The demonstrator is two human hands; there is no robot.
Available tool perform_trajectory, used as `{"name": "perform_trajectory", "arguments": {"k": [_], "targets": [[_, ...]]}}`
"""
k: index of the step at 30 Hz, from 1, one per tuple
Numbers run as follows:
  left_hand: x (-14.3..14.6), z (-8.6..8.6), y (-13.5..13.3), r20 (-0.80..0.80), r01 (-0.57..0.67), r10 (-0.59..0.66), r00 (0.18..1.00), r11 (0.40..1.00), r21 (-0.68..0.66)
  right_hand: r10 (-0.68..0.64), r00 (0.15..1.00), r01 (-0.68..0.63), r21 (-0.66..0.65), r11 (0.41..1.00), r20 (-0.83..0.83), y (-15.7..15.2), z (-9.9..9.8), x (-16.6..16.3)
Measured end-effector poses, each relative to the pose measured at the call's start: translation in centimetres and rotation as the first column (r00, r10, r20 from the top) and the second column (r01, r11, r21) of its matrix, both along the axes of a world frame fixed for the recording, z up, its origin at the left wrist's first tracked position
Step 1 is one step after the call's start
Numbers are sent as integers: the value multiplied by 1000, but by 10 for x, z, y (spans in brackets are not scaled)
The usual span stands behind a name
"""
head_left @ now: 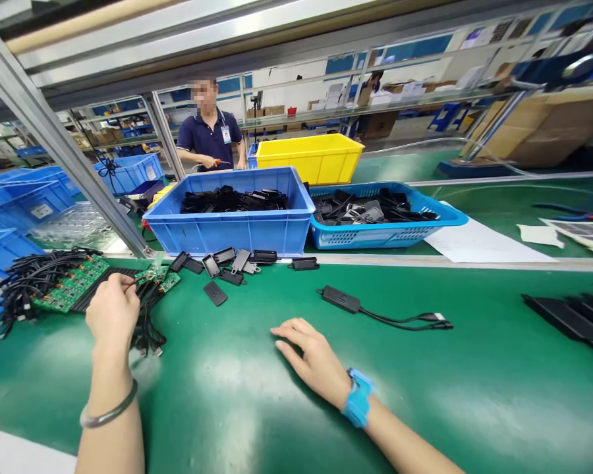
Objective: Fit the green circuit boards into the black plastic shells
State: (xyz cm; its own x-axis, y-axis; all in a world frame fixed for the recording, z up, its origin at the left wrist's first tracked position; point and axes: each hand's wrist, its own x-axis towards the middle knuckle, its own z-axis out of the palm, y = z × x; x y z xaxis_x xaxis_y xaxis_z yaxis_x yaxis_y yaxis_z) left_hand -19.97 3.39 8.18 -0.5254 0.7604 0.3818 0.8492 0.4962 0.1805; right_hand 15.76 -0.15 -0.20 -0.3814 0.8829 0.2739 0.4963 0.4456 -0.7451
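L hand (pixel 112 308) is at the near edge of a heap of green circuit boards (pixel 74 284) w/ black cables (pixel 29 276), fingers curled narrow and pinching a thin black lead that runs to the small board (pixel 159 277) just right of the knuckles; exact grip is hidden behind the back of the hand. The board lies up and right of the fingertips, long axis roughly L-R, cable tails (pixel 147 329) trailing toward the person. R hand (pixel 312 354) rests flat on the green bench mat (pixel 425 395), fingers loosely spread, holding nothing, well apart from the boards, so L is far nearer. Between the 2 hands, further back: loose black plastic shells (pixel 225 263). An assembled black unit w/ cable (pixel 370 311) lies beyond R hand. Behind: blue bin (pixel 237 227), blue tray (pixel 385 234), yellow bin (pixel 309 158), a co-worker (pixel 210 135) standing.
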Motion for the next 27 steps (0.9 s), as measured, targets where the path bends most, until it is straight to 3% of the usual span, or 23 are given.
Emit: {"name": "perform_trajectory", "arguments": {"k": [2, 4, 6, 8, 9, 10, 11, 13, 14, 15, 17, 19, 23, 27], "targets": [[10, 4, -3, 89, 85, -106, 990, 974, 209, 35, 974, -88, -234, 968, -222, 0, 1, -5], [26, 4, -7, 292, 257, -358, 887, 908, 331, -2, 891, -223, -441, 869, -454, 0, 2, -11], [48, 1, -9, 537, 521, -603, 590, 792, 318, -91, 747, -376, -532, 758, -658, 0, 2, -16], [69, -5, -6, 707, 793, -654, 271, 567, 221, -197, 589, -469, -530, 706, -783, 2, 1, -18], [76, -9, -2, 727, 868, -654, 210, 467, 170, -247, 527, -491, -528, 693, -813, 3, 1, -17], [79, -14, 5, 694, 898, -679, 238, 427, 109, -295, 480, -501, -534, 681, -826, 4, 0, -15], [79, -18, 14, 605, 890, -715, 351, 456, 22, -342, 447, -499, -547, 672, -827, 6, 0, -13], [71, -27, 37, 296, 745, -687, 664, 642, -180, -424, 418, -472, -591, 654, -803, 9, -1, -8], [65, -31, 50, 140, 617, -604, 784, 737, -276, -454, 414, -454, -611, 648, -789, 10, -1, -5], [58, -35, 63, 72, 539, -545, 835, 786, -302, -475, 411, -435, -625, 648, -778, 10, 0, -3], [51, -42, 83, 3, 438, -464, 886, 835, -334, -503, 402, -408, -642, 649, -765, 11, 1, 1], [52, -47, 94, -13, 409, -442, 897, 840, -356, -524, 385, -398, -649, 648, -760, 11, 2, 4], [73, -54, 90, -50, 448, -506, 861, 802, -395, -543, 365, -376, -653, 657, -756, 12, 8, 8], [89, -58, 77, -84, 518, -591, 802, 760, -393, -504, 401, -340, -635, 693, -765, 13, 13, 11]]}}
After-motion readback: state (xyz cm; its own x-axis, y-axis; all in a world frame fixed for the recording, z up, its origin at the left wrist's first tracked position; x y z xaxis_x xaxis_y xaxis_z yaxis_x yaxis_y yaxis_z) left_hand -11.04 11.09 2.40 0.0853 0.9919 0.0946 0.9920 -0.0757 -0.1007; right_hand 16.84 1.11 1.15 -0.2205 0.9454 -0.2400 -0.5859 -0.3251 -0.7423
